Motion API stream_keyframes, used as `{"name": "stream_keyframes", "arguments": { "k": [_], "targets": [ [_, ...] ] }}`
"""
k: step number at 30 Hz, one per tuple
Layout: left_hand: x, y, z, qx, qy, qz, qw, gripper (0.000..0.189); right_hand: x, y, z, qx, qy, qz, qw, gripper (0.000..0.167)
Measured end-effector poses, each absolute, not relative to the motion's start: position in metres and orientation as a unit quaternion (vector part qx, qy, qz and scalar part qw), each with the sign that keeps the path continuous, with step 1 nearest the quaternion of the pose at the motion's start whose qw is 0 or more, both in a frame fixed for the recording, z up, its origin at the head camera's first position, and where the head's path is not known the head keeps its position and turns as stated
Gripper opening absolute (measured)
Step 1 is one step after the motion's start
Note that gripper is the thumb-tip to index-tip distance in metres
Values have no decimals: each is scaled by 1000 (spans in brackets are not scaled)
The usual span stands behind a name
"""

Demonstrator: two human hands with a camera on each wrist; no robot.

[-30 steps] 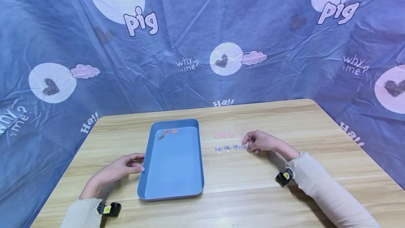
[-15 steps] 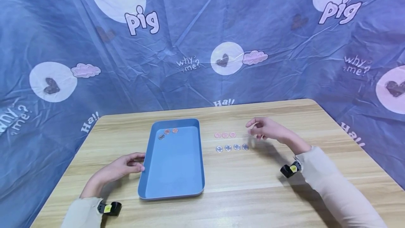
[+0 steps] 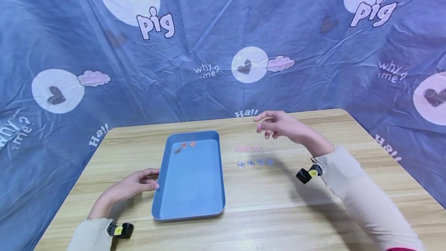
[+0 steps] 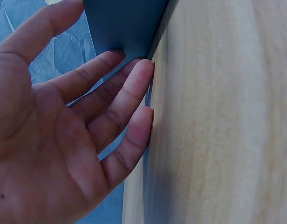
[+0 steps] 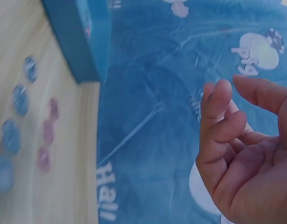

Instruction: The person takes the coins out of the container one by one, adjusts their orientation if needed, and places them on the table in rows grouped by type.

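A blue rectangular tray [image 3: 193,183] lies on the table, with two copper-coloured coins [image 3: 192,144] and a darker coin [image 3: 177,151] at its far end. My left hand [image 3: 130,185] touches the tray's left side, its fingers [image 4: 118,109] relaxed against the outer wall. To the tray's right, three pinkish copper coins [image 3: 247,149] form a row. Nearer me runs a second row, several silver-coloured coins [image 3: 251,163]. Raised above the table beyond these rows, my right hand [image 3: 283,127] has loosely bent fingers, and nothing shows between them in the right wrist view.
The wood-grain table [image 3: 251,224] ends at a far edge just behind the tray. Behind it hangs a blue printed cloth [image 3: 195,100]. Black wrist cameras [image 3: 120,230] sit at both cuffs.
My right hand has left the rightmost silver-coloured coin, rising and moving toward the far edge, then slightly left. That coin stays in its row. My left hand and the tray have kept their places.
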State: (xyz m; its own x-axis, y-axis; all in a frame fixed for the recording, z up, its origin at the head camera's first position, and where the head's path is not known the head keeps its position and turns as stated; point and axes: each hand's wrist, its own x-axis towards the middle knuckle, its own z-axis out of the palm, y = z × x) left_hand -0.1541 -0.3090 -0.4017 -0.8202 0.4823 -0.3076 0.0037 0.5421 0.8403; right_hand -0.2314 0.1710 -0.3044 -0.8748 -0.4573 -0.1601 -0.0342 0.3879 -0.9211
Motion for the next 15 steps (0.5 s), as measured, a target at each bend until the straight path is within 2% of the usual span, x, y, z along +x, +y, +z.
{"name": "stream_keyframes", "arguments": {
  "k": [15],
  "targets": [
    [-154, -309, -401, 146, 841, 450, 260, 68, -244, 88, -283, -174, 776, -562, 227, 41]
  ]
}}
